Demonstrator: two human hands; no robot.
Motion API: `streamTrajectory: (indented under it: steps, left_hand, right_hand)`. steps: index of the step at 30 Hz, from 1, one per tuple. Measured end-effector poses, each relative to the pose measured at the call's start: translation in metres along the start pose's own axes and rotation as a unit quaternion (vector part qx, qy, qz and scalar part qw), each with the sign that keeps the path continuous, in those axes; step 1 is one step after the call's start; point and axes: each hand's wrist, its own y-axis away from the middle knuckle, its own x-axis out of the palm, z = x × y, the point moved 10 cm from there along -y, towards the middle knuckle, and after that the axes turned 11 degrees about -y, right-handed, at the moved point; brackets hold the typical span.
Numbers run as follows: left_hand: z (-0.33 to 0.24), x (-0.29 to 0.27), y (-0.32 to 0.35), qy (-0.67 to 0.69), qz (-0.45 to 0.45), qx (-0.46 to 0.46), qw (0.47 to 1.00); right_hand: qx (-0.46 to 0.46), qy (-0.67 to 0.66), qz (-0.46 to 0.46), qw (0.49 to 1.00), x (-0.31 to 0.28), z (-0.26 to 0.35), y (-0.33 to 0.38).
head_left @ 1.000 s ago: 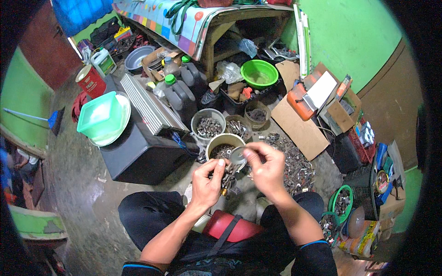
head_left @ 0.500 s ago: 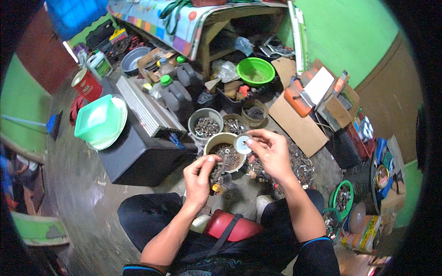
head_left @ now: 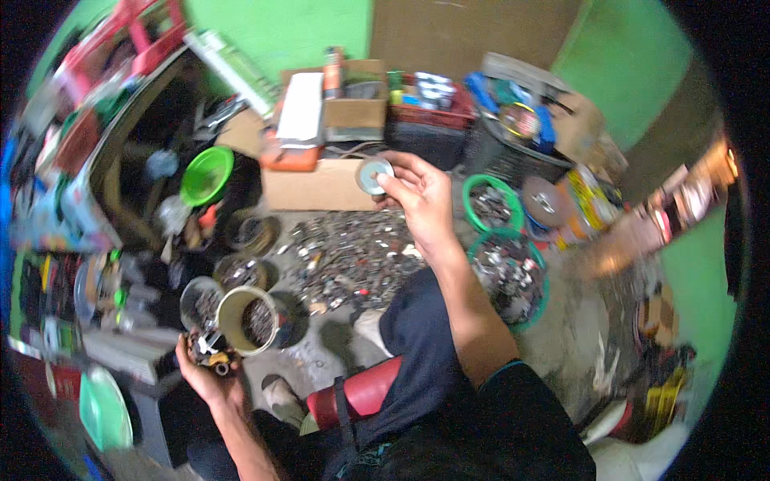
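Raised over the floor, my right hand (head_left: 421,200) pinches a round, pale blue-white disc (head_left: 374,175) with a small dark centre between thumb and fingers. Lower and to the left, my left hand (head_left: 215,383) is cupped around a handful of small metal parts (head_left: 210,346), one of them yellowish. It is beside a cream bucket (head_left: 225,319) that has small metal pieces inside. Beyond, a wide pile of loose mixed metal hardware (head_left: 345,260) lies spread on the floor, below my right hand.
To the right stand a green basket (head_left: 468,192) and a teal basket (head_left: 545,297) of metal pieces. Behind the pile is a cardboard sheet (head_left: 313,186) with an open box (head_left: 355,114). A grey bucket (head_left: 186,298) adjoins the cream one. A green basin (head_left: 207,176) sits further left.
The view has turned to the right. My right hand has moved away from the cream bucket with the disc, outward over the pile. My left hand has turned palm up, still holding metal parts.
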Motion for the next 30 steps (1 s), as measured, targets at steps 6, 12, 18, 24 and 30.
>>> streamTrajectory:
  steps: [6, 12, 18, 24, 30]
  left_hand:
    - [0.032, 0.048, -0.014, -0.060, 0.027, -0.021, 0.998]
    - [0.057, 0.059, -0.020, -0.111, 0.026, -0.041, 0.993]
    - [0.038, 0.039, -0.031, -0.138, 0.018, 0.007, 0.990]
    - [0.043, 0.022, -0.044, -0.132, 0.114, -0.037, 0.984]
    - [0.047, 0.034, -0.023, -0.127, 0.051, -0.033, 0.990]
  right_hand:
    - [0.078, 0.046, -0.390, 0.917, -0.295, -0.106, 0.171]
    - [0.296, 0.260, -0.468, 0.791, -0.426, -0.224, 0.331]
    - [0.092, 0.038, -0.499, 0.861, -0.424, -0.123, 0.154]
    - [0.069, 0.083, -0.527, 0.843, -0.472, -0.102, 0.116]
    - [0.099, 0.252, -0.384, 0.883, -0.399, -0.200, 0.210]
